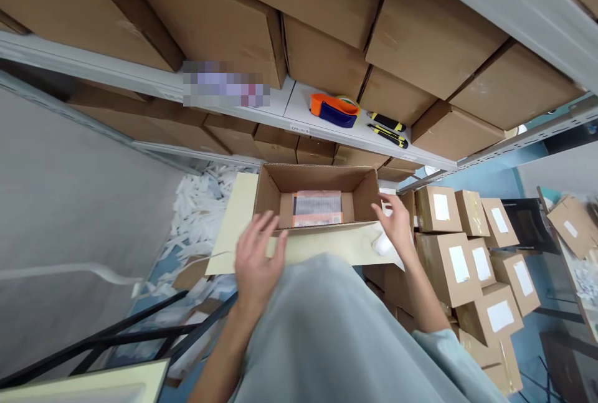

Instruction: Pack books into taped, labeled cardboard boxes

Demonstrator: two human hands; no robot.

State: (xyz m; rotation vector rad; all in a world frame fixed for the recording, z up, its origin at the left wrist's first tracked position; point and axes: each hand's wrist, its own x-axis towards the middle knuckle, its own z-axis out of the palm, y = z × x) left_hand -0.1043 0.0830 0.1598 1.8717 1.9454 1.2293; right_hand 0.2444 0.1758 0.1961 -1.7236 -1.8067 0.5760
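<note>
An open cardboard box [322,177] stands on a pale yellow table [303,252] in front of me. Flat on its bottom lies a pinkish packet with a dark printed panel [317,208]. My left hand [259,256] is at the box's front left corner, fingers spread and nothing in them; whether it touches the cardboard I cannot tell. At the right end of the box is my right hand [396,223], its thumb and fingers apart and empty. A smooth white object [383,244] sits partly under that hand's wrist, its kind unclear.
A shelf edge above the box bears an orange and blue tape dispenser [334,110] and two yellow-black utility knives [387,135]. Large cartons [327,57] fill the shelf. Labelled cartons [439,266] are stacked at my right. White paper scraps [199,203] cover the floor at left.
</note>
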